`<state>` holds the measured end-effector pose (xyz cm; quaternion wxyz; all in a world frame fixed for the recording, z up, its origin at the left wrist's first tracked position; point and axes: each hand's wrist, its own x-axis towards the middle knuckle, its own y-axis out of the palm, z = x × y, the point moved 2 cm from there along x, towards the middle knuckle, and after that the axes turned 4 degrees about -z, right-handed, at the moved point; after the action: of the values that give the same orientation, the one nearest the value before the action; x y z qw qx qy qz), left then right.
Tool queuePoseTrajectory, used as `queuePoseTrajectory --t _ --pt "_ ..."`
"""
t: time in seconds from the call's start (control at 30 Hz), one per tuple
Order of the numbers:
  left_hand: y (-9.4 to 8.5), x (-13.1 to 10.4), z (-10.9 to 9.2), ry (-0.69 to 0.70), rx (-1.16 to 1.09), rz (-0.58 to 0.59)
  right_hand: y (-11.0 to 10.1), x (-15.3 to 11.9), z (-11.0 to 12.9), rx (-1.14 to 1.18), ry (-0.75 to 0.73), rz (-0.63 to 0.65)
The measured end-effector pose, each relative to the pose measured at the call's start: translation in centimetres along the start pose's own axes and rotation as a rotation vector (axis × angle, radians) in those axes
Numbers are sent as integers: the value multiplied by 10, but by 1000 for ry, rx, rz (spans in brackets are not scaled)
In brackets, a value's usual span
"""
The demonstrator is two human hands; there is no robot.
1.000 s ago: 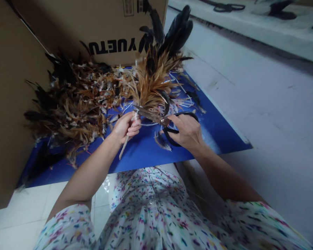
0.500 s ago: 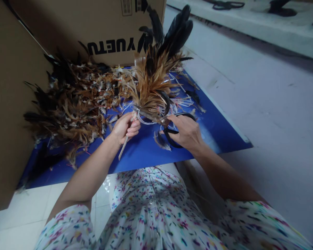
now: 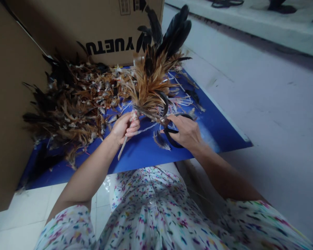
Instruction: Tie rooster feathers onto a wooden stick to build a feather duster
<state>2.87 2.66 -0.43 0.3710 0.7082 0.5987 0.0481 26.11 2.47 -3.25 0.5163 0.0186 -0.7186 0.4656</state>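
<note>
My left hand (image 3: pixel 126 127) is closed around the base of a feather duster (image 3: pixel 153 76), brown near the grip with long black feathers at the top. Its pale thin stick (image 3: pixel 122 148) sticks out below my fist. In my right hand (image 3: pixel 185 130) is a pair of scissors (image 3: pixel 163 121) with black handles, fingers through the loops. The blades reach left to the bound base of the feathers, just above my left fingers. A whitish strip (image 3: pixel 147 129) runs from my left fingers toward the scissors.
A heap of loose brown and black feathers (image 3: pixel 80 97) covers the left of the blue table (image 3: pixel 146 152). White strips (image 3: pixel 182 101) lie behind the scissors. Cardboard boxes (image 3: pixel 67 24) stand at the back and left; a wall (image 3: pixel 263 104) is on the right, with a ledge above.
The whitish strip was looped up around the scissor blades; now it hangs lower, stretching from my left fingers below the blades. Both hands stay nearly in place.
</note>
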Motion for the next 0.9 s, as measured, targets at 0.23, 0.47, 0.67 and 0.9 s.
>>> queuePoseTrajectory --t 0.23,0.47,0.67,0.9 --pt "-4 2 -4 68 15 -33 -3 -1 -7 24 4 -14" --pt "-18 8 -18 374 21 -112 -20 -11 -45 40 -41 168" --pt "-27 13 -21 375 77 -196 -26 -30 -91 126 71 382" --pt "-34 14 -19 493 185 -211 -21 -31 -120 187 121 643"
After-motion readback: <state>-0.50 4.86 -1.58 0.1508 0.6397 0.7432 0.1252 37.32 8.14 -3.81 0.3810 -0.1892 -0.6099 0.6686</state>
